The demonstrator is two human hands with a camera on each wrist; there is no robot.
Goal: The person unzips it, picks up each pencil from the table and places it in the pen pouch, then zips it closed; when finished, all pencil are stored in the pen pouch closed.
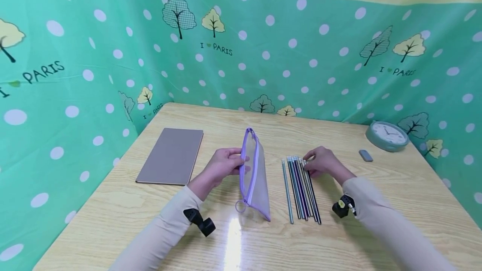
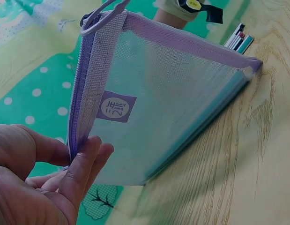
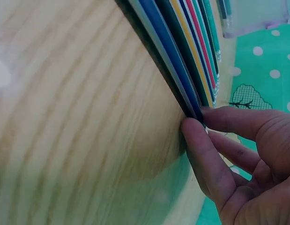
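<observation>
My left hand (image 1: 223,164) pinches the purple zipped edge of a see-through mesh pencil case (image 1: 259,183), which stands upright with its mouth open. In the left wrist view the case shows a small purple label (image 2: 116,107) and a bluish-green band along its bottom; whether that is pencils inside I cannot tell. To its right, several striped pencils (image 1: 299,189) lie side by side on the table. My right hand (image 1: 320,162) is at their far ends. Seen from the right wrist, its thumb and fingertip pinch the end of a dark blue pencil (image 3: 156,28) at the row's edge.
A grey-brown notebook (image 1: 171,156) lies on the left of the wooden table (image 1: 124,221). A small grey eraser-like block (image 1: 365,155) and a round green clock (image 1: 387,136) are at the right. Green dotted cloth (image 1: 263,66) hangs behind and at the left.
</observation>
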